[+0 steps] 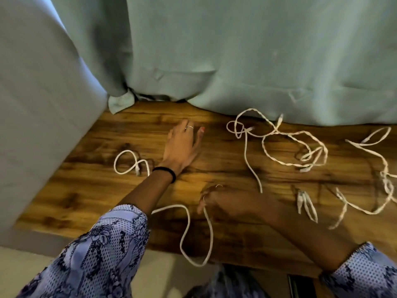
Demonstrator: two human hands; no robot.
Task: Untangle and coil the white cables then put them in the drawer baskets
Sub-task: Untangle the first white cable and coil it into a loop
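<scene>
The right hand (pixel 217 201) pinched a thin white cable (pixel 189 229) whose loop sagged over the near edge of the wooden table (pixel 107 190), its far end curled just left of the flat, spread left hand (pixel 182 145), the nearer one. No baskets showed.

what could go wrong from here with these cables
1. The cable pinched in the right hand droops in a loop over the table's front edge; it may snag there or slide off if released.
2. The twisted tangle lies against the curtain; a hard pull could tighten its knots or drag an end under the hem.
3. The left hand rests flat and holds nothing, so the small cable by the wrist could get swept aside.
</scene>
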